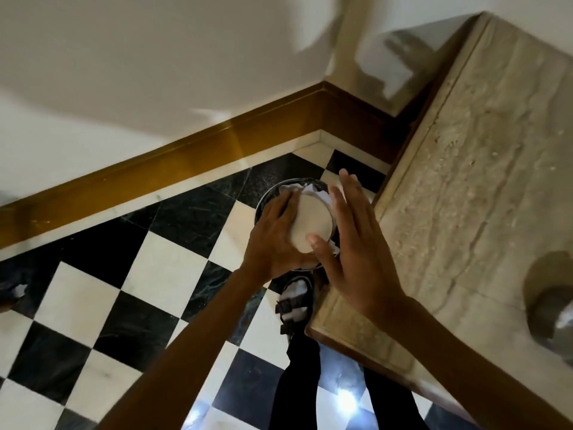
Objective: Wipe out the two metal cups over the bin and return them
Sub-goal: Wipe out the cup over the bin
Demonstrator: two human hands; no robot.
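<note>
- Head view, looking steeply down: a metal cup point(313, 226) is held between two bare hands, directly above a bin point(263, 201) on the floor.
- Seen from this angle, the cup shows a pale round face; whether that is its base or its mouth is hard to tell, since the picture is blurred.
- Left hand point(274, 243) wraps around the cup's left side, fingers curled against its wall, gripping it.
- Right hand point(353, 243) is spread open with fingers straight, its thumb laid across the cup's near edge and its palm beside the cup's right side.
- Round and dark-rimmed, the bin holds crumpled white paper point(313, 189), visible just beyond the cup.
- Under the bin lies a floor point(130, 290) of black and white squares set in a diamond pattern.
- Below the hands, a foot in a dark strapped sandal point(294, 302) with a white sock stands on the tiles, close to the bin.
- To the right, a beige stone counter point(483, 187) runs beside the bin, its corner near the right wrist.
- At the counter's far right edge sits a second metal cup point(555, 321), partly cut off by the frame.
- Behind the bin, a brown wooden skirting board point(186, 159) lines pale walls that meet in a corner.
</note>
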